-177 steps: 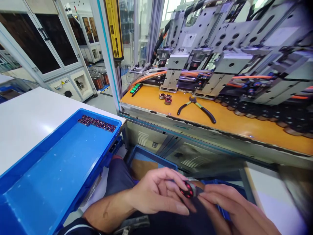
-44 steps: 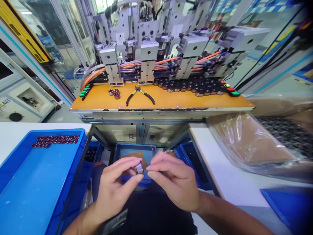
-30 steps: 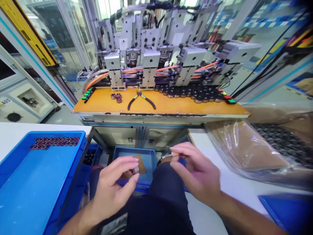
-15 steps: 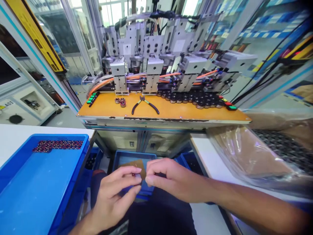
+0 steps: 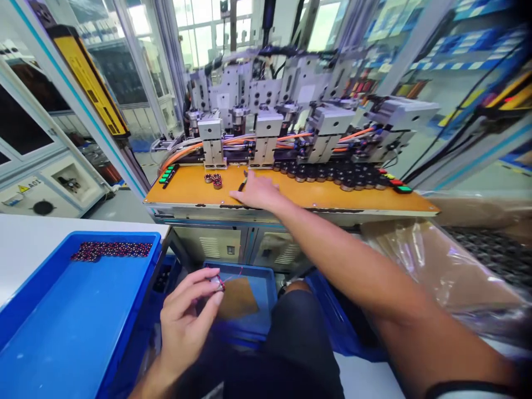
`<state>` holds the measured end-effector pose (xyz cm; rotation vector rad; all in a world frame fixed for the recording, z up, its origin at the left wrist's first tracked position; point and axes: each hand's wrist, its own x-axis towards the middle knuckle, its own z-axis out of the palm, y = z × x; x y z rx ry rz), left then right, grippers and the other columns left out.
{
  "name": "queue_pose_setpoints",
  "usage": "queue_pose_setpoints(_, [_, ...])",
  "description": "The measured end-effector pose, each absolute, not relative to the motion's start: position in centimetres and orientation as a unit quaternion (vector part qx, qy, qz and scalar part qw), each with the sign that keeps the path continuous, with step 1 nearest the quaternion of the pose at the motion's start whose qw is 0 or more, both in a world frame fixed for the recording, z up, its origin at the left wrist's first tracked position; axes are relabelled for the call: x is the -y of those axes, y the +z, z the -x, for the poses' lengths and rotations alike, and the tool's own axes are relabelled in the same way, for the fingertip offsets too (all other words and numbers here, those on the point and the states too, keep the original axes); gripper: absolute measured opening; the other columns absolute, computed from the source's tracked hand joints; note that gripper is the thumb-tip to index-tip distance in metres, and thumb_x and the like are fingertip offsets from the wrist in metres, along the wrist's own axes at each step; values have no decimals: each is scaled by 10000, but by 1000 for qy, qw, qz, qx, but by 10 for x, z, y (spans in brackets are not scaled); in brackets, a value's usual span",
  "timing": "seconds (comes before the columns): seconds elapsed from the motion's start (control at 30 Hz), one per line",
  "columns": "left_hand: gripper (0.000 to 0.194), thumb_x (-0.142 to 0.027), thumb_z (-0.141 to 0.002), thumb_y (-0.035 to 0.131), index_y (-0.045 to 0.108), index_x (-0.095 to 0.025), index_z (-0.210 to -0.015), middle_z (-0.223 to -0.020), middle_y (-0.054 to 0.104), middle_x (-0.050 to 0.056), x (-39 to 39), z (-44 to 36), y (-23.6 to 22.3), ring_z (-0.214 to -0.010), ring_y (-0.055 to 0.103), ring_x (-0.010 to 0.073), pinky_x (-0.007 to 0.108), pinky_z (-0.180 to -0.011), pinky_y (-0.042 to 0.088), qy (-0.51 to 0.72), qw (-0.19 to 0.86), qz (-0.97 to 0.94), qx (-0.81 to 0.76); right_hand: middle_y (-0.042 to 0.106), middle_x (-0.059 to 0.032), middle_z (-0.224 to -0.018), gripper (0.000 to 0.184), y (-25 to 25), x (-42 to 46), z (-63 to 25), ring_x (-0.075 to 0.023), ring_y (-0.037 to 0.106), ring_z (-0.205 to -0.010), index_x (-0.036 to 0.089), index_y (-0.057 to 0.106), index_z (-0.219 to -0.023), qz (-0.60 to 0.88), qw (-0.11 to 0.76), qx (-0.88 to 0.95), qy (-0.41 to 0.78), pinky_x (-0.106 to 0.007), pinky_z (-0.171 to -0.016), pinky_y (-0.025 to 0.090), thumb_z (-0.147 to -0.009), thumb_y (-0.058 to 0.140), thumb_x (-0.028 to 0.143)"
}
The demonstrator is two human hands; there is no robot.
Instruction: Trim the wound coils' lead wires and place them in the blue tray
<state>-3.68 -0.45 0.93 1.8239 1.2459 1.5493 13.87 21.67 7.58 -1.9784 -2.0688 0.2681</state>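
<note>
My left hand [image 5: 189, 310] is closed above my lap, pinching a small wound motor stator [image 5: 218, 283] between thumb and fingertips. Thin reddish wire ends stick out from it. Stretched far forward, my right hand [image 5: 260, 191] is over the pliers [image 5: 243, 182] on the orange worktop [image 5: 191, 194]. Its thumb and forefinger are apart around the pliers, which are mostly hidden under the hand; I see no firm grip. Just left of that hand, several similar stators [image 5: 217, 181] stand together.
Behind the worktop rises a metal machine [image 5: 266, 138] with orange tubes. Many dark round parts [image 5: 349, 176] cover the worktop's right side. At left, a blue tray [image 5: 54, 327] holds rows of stators. A lower blue bin [image 5: 270, 288] contains brown cardboard. Plastic wrapping [image 5: 440, 271] lies at right.
My right hand has left the left hand and reached forward to the pliers. The left hand has moved slightly left, still holding the stator. The view has tilted up a little.
</note>
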Motion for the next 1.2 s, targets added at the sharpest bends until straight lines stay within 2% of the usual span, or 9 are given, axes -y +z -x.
queue_pose_setpoints(0.13, [265,-50,-793,703,735,-254,-959,-1094,740,44,6,43,8,-953,709,163,219,-717,579,578,246,-630,-457,640,-233,-1193,654,82,-206,-178,-369,615,-1069,61,536,-1303,610,63,784,94,-457,-889,483,-805,659,466])
queue_pose_setpoints(0.23, [258,-56,-798,701,739,-258,-954,-1098,740,41,6,41,8,-946,706,159,207,-690,572,582,263,-614,-463,640,-195,-1180,570,78,-195,-206,-358,604,-1066,90,573,-1268,551,52,830,68,-440,-912,476,-771,684,346])
queue_pose_setpoints(0.37, [259,-57,-807,692,742,-260,-960,-1101,740,39,4,33,10,-974,700,161,213,-717,575,579,276,-615,-459,539,-236,-1263,643,59,-166,-227,-372,500,-1193,18,470,-1359,522,85,849,9,-481,-1039,398,-752,618,173])
queue_pose_setpoints(0.43, [268,-50,-807,689,743,-259,-966,-1105,739,41,4,30,11,-978,700,162,215,-725,578,579,284,-615,-454,508,-235,-1267,679,45,-139,-232,-345,493,-1194,3,401,-1402,496,149,855,10,-463,-1042,415,-768,588,157])
queue_pose_setpoints(0.57, [294,-36,-798,691,744,-258,-984,-1112,735,46,5,27,13,-959,705,160,221,-724,582,572,290,-622,-449,568,-116,-1076,494,15,-58,-235,-218,603,-939,172,431,-1352,395,322,842,174,-359,-865,538,-869,531,175])
queue_pose_setpoints(0.7, [285,-30,-790,698,746,-243,-971,-1109,738,53,3,24,14,-978,705,175,235,-729,583,560,285,-631,-455,607,-73,-1049,535,-6,15,-230,-159,631,-935,265,353,-1416,354,299,775,429,-339,-914,529,-916,517,168])
queue_pose_setpoints(0.83, [285,-31,-790,697,745,-239,-979,-1115,738,58,2,17,13,-987,704,189,251,-725,581,550,289,-641,-451,585,-108,-1144,642,-12,34,-221,-150,627,-1012,235,273,-1488,274,308,648,641,-367,-948,518,-894,489,128])
queue_pose_setpoints(0.93, [297,-29,-791,694,740,-245,-989,-1125,735,54,1,14,11,-1001,699,194,261,-738,580,540,290,-651,-448,566,-134,-1223,672,-11,27,-217,-184,574,-1167,207,320,-1480,260,302,601,693,-433,-1065,426,-846,532,128])
queue_pose_setpoints(1.2, [318,-1,-786,688,735,-235,-996,-1127,728,59,6,16,14,-1006,700,180,265,-803,586,532,281,-665,-443,565,-140,-1234,704,-9,21,-213,-209,558,-1181,205,335,-1482,251,302,595,701,-444,-1073,398,-820,558,128])
